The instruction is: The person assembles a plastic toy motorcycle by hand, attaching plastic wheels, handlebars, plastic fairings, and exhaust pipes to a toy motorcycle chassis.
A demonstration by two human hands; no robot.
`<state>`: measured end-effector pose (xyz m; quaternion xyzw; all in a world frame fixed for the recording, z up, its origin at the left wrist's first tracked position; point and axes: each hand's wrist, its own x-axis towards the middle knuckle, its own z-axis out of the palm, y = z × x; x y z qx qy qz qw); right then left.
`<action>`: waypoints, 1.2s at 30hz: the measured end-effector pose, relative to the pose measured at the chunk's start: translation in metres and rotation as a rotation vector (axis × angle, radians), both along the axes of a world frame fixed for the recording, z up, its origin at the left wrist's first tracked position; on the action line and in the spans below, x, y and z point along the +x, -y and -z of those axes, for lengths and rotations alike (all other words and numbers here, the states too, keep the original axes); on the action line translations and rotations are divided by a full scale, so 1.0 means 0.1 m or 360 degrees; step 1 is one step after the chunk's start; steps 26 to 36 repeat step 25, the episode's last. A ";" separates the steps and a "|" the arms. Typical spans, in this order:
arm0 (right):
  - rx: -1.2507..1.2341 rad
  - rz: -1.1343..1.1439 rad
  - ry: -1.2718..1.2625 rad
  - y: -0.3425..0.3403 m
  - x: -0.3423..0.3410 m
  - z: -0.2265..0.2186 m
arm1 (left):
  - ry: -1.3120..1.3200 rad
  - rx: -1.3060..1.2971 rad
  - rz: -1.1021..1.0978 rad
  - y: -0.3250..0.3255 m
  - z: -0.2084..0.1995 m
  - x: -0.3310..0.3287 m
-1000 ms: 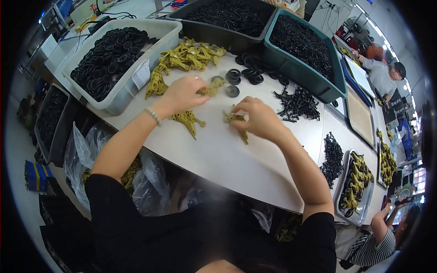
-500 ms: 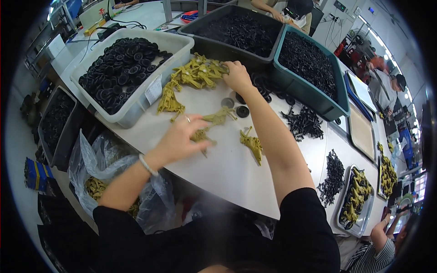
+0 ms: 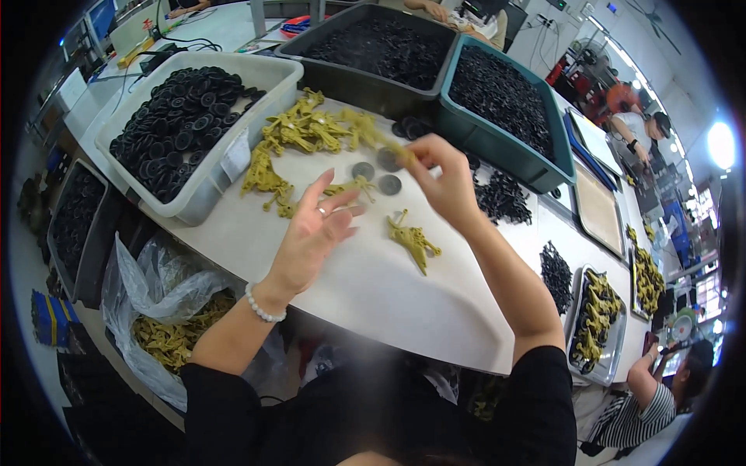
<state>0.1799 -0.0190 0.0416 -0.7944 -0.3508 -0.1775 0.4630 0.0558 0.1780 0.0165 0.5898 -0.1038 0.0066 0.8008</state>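
My right hand [image 3: 444,180] is closed on a motion-blurred olive-yellow plastic part [image 3: 371,130], held by its end in front of the pile. My left hand [image 3: 312,237] hovers over the white table with its fingers apart, holding nothing. Just behind its fingertips lies another olive-yellow part [image 3: 359,186], partly hidden. A single loose yellow part [image 3: 413,242] rests on the table between my forearms. The heap of yellow parts [image 3: 299,128] spreads beside the white bin. Several round black discs [image 3: 390,184] lie between the heap and my right hand.
A white bin [image 3: 198,198] of black discs stands left. Behind are a dark bin [image 3: 365,84] and a teal bin [image 3: 505,144], both full of small black pieces. A metal tray [image 3: 606,373] with yellow parts sits right. Below the table edge hangs a plastic bag [image 3: 128,299] of yellow parts.
My right hand has drawn back from the heap toward me, bringing a yellow part. My left hand has turned upward and moved off the part beneath it. The whole view has shifted slightly.
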 end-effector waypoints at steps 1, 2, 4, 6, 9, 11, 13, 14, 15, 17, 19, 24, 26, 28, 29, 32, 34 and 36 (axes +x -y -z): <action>-0.0073 -0.0015 -0.0111 0.13 -0.27 -0.05 | -0.0088 -0.0221 -0.0025 0.15 -0.09 -0.01; -0.0145 -0.0012 -0.0224 0.27 -0.50 -0.07 | -0.0181 -0.0442 -0.0034 0.26 -0.12 0.00; -0.0042 -0.0040 -0.0920 0.55 -0.84 0.01 | -0.0023 -0.0356 0.0053 0.40 -0.01 0.04; 0.0298 -0.0103 -0.1343 0.77 -1.16 0.09 | 0.0119 -0.0277 0.0151 0.55 0.06 0.02; 0.0487 -0.0096 -0.1573 1.13 -1.55 0.19 | -0.0083 0.0039 0.0343 0.71 0.07 -0.10; 0.0442 0.0132 -0.1617 1.43 -1.76 0.33 | 0.0066 0.0478 0.0251 0.73 0.10 -0.07; 0.0354 0.0288 -0.1601 1.61 -1.91 0.41 | 0.0224 0.0925 0.0135 0.71 0.11 0.01; 0.0246 0.0447 -0.1581 1.66 -1.98 0.44 | 0.0433 0.1409 -0.0127 0.70 0.10 0.04; 0.0261 0.0449 -0.1592 1.68 -2.02 0.47 | 0.0649 0.1885 -0.0395 0.70 0.10 0.06; -0.0141 0.0543 -0.1258 1.72 -2.10 0.53 | 0.0664 0.1978 -0.0321 0.77 0.14 0.11; -0.0444 0.0533 -0.1043 1.72 -2.09 0.36 | 0.0672 0.2059 -0.0245 0.82 0.17 0.15; -0.0346 0.0461 -0.0297 1.69 -1.86 0.19 | 0.0899 0.2190 0.0084 0.78 0.27 0.30; -0.0452 0.0310 -0.0212 1.69 -1.78 0.19 | 0.0907 0.2179 0.0108 0.82 0.29 0.31; -0.0452 0.0310 -0.0212 1.69 -1.78 0.19 | 0.0907 0.2179 0.0108 0.82 0.29 0.31; -0.0452 0.0310 -0.0212 1.69 -1.78 0.19 | 0.0907 0.2179 0.0108 0.82 0.29 0.31; -0.0452 0.0310 -0.0212 1.69 -1.78 0.19 | 0.0907 0.2179 0.0108 0.82 0.29 0.31; -0.0452 0.0310 -0.0212 1.69 -1.78 0.19 | 0.0907 0.2179 0.0108 0.82 0.29 0.31; -0.0452 0.0310 -0.0212 1.69 -1.78 0.19 | 0.0907 0.2179 0.0108 0.82 0.29 0.31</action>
